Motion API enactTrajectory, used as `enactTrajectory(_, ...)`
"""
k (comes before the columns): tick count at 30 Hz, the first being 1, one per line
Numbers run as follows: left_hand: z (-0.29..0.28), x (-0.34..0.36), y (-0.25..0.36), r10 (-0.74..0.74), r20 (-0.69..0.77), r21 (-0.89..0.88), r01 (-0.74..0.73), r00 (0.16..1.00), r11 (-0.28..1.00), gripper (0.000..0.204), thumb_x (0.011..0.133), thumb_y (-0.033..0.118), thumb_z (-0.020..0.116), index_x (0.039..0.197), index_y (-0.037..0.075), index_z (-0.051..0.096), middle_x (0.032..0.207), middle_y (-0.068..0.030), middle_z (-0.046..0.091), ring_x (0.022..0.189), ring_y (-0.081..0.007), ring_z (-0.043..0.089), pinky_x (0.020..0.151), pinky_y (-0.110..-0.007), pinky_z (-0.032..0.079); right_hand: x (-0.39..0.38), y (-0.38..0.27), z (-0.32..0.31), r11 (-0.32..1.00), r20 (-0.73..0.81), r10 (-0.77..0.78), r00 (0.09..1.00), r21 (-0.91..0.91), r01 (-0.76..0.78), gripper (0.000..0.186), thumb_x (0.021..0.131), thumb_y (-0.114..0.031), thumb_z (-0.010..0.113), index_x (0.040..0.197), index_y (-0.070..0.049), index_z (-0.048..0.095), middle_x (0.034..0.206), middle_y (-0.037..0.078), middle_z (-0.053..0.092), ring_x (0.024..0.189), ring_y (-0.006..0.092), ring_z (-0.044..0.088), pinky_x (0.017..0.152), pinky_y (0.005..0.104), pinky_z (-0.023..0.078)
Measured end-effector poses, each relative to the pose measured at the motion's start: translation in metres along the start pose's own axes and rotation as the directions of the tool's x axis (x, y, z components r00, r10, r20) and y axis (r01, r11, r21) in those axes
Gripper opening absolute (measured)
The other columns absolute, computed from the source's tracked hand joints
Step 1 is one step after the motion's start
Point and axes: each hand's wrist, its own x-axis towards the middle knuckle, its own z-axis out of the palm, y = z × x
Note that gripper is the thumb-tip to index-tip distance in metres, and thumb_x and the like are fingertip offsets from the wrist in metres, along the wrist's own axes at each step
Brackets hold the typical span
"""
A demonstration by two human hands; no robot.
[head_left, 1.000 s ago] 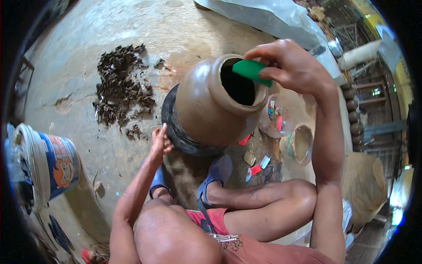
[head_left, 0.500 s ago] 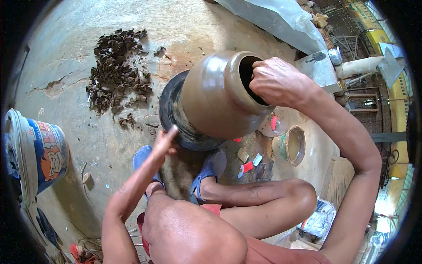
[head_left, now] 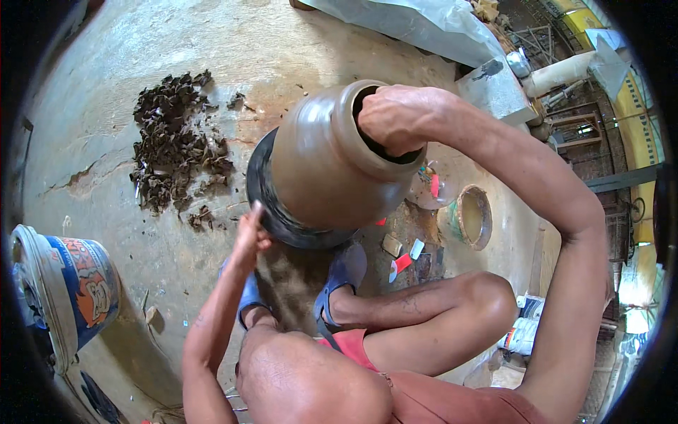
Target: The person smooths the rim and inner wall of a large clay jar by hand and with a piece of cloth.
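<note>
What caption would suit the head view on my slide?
Right hand partly inside a brown clay pot, left hand at the dark round base's edge.

A glossy brown clay pot (head_left: 318, 166), round-bellied with a pinched neck, stands on a round, clay-smeared black wheel (head_left: 304, 236); its open mouth shows toward two o'clock, the wheel's edge toward seven.

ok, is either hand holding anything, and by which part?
Left hand: nothing visibly held; it's at the rim of the black wheel. Right hand: cannot tell; its grip is hidden inside the brown pot.
</note>
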Motion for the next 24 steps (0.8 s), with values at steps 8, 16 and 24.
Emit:
enactTrajectory(8,0.063,-0.043,-0.046,-0.137,0.080,0.173,0.122,0.987,0.977,0.086,0.099,0.064,0.057,0.140,-0.011,0.045,0.116,-0.0300,0.070,0.091,-0.0344,0.075,0.073,-0.042,0.061,-0.002,0.006,0.002,0.995,0.055,0.050,0.997,0.082,-0.055,0.017,0.072,-0.007,0.071,0.085,0.003,0.074,0.090,0.022,0.075,0.086,0.0366,0.073,0.076,0.0440,0.060)
enactTrajectory(16,0.018,0.002,0.038,0.057,-0.048,0.107,-0.051,0.997,0.993,0.079,0.099,0.068,0.053,0.140,0.000,0.052,0.122,-0.0243,0.067,0.093,-0.0313,0.071,0.077,-0.046,0.057,-0.003,0.003,0.013,0.978,0.084,0.089,0.992,0.184,-0.103,0.021,0.070,-0.007,0.071,0.087,0.004,0.074,0.091,0.024,0.074,0.089,0.0383,0.073,0.078,0.0461,0.059)
enactTrajectory(24,0.047,-0.045,-0.038,-0.278,0.220,0.121,0.256,0.935,0.959,0.090,0.095,0.064,0.065,0.152,0.002,0.033,0.125,-0.0242,0.066,0.088,-0.0303,0.071,0.068,-0.041,0.060,0.034,0.024,0.061,0.995,0.153,0.087,0.984,0.039,-0.094,0.014,0.080,-0.018,0.069,0.086,-0.011,0.079,0.093,0.012,0.078,0.086,0.0299,0.074,0.074,0.0418,0.059)
